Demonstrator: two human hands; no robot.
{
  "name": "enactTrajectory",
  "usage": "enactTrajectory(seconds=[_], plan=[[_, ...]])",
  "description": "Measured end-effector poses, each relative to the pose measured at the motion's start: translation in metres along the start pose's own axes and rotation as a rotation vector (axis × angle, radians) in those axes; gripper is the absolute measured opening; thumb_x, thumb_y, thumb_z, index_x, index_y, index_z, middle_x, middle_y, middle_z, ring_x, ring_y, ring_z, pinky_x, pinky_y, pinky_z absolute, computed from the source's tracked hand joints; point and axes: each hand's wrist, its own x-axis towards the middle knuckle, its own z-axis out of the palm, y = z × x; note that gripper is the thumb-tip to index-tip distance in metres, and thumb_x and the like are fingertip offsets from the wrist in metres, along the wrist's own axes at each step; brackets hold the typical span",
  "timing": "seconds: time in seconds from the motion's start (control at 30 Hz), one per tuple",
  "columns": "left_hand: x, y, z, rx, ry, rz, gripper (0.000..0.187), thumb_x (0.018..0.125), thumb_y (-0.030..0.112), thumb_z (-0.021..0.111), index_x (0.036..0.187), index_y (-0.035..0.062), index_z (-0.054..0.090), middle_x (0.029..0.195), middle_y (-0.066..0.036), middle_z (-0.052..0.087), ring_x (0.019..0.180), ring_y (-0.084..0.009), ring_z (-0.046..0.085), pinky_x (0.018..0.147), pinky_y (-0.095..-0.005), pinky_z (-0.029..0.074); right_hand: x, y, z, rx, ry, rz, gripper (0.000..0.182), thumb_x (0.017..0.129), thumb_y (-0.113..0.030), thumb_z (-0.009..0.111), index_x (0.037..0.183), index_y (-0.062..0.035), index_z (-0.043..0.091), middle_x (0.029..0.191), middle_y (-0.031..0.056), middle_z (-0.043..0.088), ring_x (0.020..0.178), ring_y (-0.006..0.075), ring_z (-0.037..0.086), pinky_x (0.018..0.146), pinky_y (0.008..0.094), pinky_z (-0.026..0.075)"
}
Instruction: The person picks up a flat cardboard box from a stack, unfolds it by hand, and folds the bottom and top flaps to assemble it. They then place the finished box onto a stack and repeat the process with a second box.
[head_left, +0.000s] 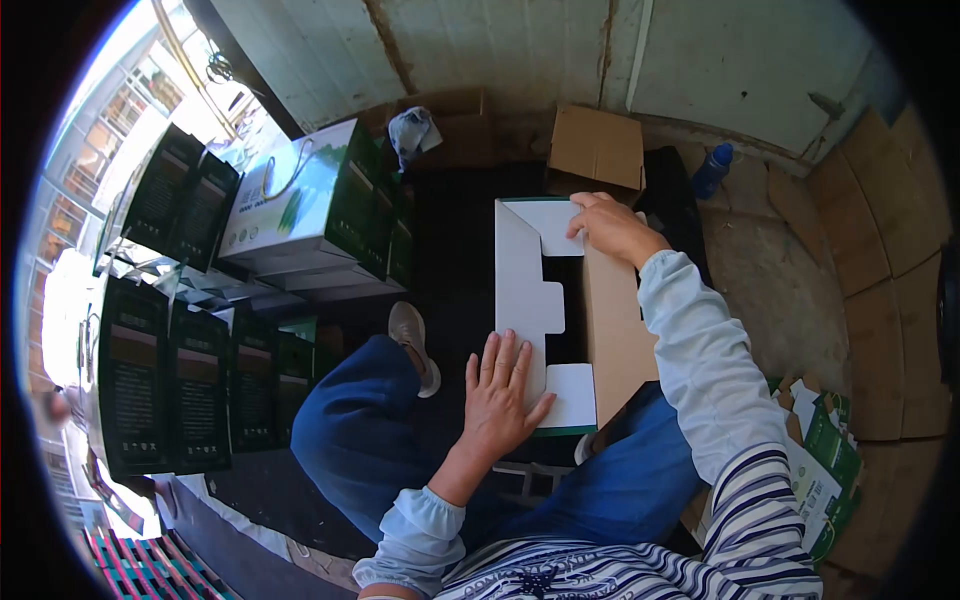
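A carton with white inner flaps (520,300) and a brown inside wall (612,320) stands between the person's knees, its middle gap dark. My left hand (500,395) lies with fingers spread on the white flap at the carton's near left part. At the far right corner, my right hand (612,228) rests over the small white end flap and the brown edge, its fingers bent and slightly apart. Neither hand is closed round anything. A second small white flap (570,395) lies at the near end, beside my left thumb.
Green and white boxes (290,200) are stacked at the left, with dark green ones (135,370) nearer. A brown carton (597,150) and a blue bottle (714,170) stand beyond. Flattened green cartons (820,470) lie at the right. Cardboard (875,200) lines the right wall.
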Motion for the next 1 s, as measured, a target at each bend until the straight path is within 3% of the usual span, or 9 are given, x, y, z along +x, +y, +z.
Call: enactTrajectory(seconds=[0.17,0.23,0.4,0.6,0.63,0.73,0.77,0.87,1.0], plan=[[-0.005,0.021,-0.007,0.142,0.064,0.049,0.058,0.08,0.031,0.065,0.128,0.0034,0.048,0.142,-0.021,0.033,0.134,-0.0362,0.029,0.106,-0.0536,0.021,-0.001,-0.017,-0.009,0.01,-0.009,0.185,0.027,0.082,-0.006,0.051,0.098,-0.0164,0.07,0.13,0.0131,0.049,0.12,0.0289,0.047,0.098,0.0369,0.04],[-0.014,0.045,-0.003,-0.034,0.061,0.08,0.058,0.078,0.032,0.065,0.126,0.0021,0.049,0.14,-0.021,0.036,0.132,-0.0364,0.031,0.105,-0.0536,0.023,0.0,-0.022,-0.014,0.023,-0.023,0.228,0.028,0.083,-0.008,0.048,0.095,-0.0164,0.072,0.128,0.0138,0.053,0.115,0.0306,0.051,0.096,0.0365,0.041],[-0.018,0.085,0.015,-0.132,0.028,0.04,0.061,0.073,0.032,0.068,0.122,-0.0003,0.05,0.133,-0.02,0.042,0.127,-0.0358,0.037,0.103,-0.0527,0.027,-0.008,-0.022,-0.022,-0.05,-0.058,0.321,0.025,0.08,-0.01,0.052,0.093,-0.0173,0.072,0.105,0.0126,0.064,0.103,0.0287,0.058,0.089,0.0372,0.046],[-0.034,0.05,0.027,0.088,0.092,0.06,0.055,0.069,0.02,0.066,0.119,0.0006,0.053,0.129,-0.017,0.047,0.125,-0.0323,0.04,0.103,-0.0521,0.028,-0.033,0.015,-0.01,0.136,0.031,0.311,0.017,0.076,-0.015,0.058,0.086,-0.011,0.072,0.079,0.0145,0.067,0.084,0.0286,0.066,0.075,0.0373,0.051],[-0.039,0.038,0.018,0.086,0.097,0.038,0.051,0.07,0.017,0.065,0.117,0.0015,0.054,0.128,-0.016,0.048,0.124,-0.032,0.041,0.103,-0.0517,0.029,-0.036,0.02,-0.011,0.18,0.022,0.306,0.017,0.075,-0.016,0.059,0.084,-0.0087,0.071,0.076,0.015,0.066,0.08,0.0272,0.067,0.071,0.0357,0.052],[-0.052,0.002,-0.006,-0.034,0.148,-0.05,0.035,0.079,0.016,0.06,0.111,0.0022,0.057,0.122,-0.015,0.054,0.12,-0.0317,0.046,0.103,-0.0492,0.03,-0.046,0.028,-0.03,0.461,-0.399,0.362,0.021,0.076,-0.021,0.06,0.08,-0.0031,0.069,0.072,0.013,0.065,0.07,0.0209,0.066,0.06,0.03,0.051],[-0.055,-0.007,-0.01,-0.106,0.176,-0.063,0.031,0.083,0.015,0.058,0.111,0.0016,0.057,0.118,-0.014,0.056,0.119,-0.0317,0.047,0.102,-0.0461,0.031,-0.053,0.024,-0.036,0.557,-0.408,0.298,0.028,0.079,-0.027,0.059,0.083,0.0001,0.066,0.073,0.0103,0.064,0.06,0.0163,0.062,0.053,0.0251,0.048],[-0.051,-0.024,-0.007,-0.218,0.281,-0.11,0.029,0.087,0.014,0.055,0.113,0.0008,0.055,0.114,-0.015,0.057,0.113,-0.0327,0.049,0.098,-0.0443,0.034,-0.062,0.023,-0.039,0.791,-0.384,0.353,0.031,0.083,-0.03,0.056,0.092,-0.0018,0.066,0.071,0.0085,0.062,0.059,0.0155,0.061,0.054,0.0262,0.049],[-0.034,-0.016,-0.002,-0.277,0.407,-0.355,0.048,0.089,0.013,0.051,0.134,0.0002,0.039,0.112,-0.021,0.056,0.102,-0.0355,0.052,0.092,-0.043,0.036,-0.063,0.017,-0.034,0.745,-0.304,0.254,0.043,0.084,-0.041,0.055,0.092,0.0011,0.062,0.083,0.0103,0.064,0.069,0.0167,0.063,0.058,0.0262,0.049]])
